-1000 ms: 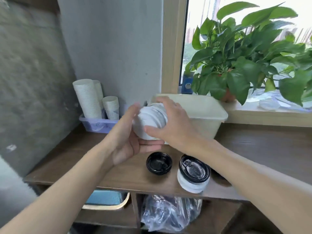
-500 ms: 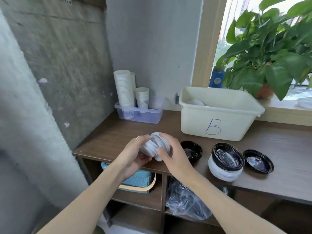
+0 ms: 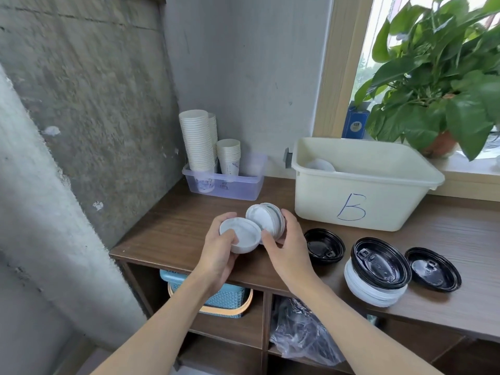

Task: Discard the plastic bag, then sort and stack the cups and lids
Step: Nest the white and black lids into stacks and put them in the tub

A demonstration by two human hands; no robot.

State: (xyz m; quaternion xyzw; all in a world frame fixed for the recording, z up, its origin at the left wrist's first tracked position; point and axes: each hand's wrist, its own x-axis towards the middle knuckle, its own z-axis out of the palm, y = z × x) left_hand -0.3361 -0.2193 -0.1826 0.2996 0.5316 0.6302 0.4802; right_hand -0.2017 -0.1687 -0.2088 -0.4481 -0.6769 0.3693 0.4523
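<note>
White lids (image 3: 266, 219) are in both hands above the front edge of the bench (image 3: 167, 228): the left hand (image 3: 220, 250) cups a single lid, thumb pressed into its hollow, while the right hand (image 3: 288, 243) pinches a small nested bundle by its rim, the two groups touching edge to edge. I judge the person to be splitting or matching white lids for stacking.

Just right of the right hand lie a loose black lid (image 3: 324, 245), a stack of white lids topped by a black one (image 3: 378, 272), and another black lid (image 3: 433, 267) beyond it. Ahead of the hands, paper cups (image 3: 198, 142) stand nested in a clear tray (image 3: 224, 185), and a bin marked B (image 3: 362, 185) holds something white.

A plastic bag (image 3: 303, 331) sits on the shelf below the right forearm; whether that counts as discarded I cannot tell. The cups look sorted; lids remain mixed and mostly unstacked.
</note>
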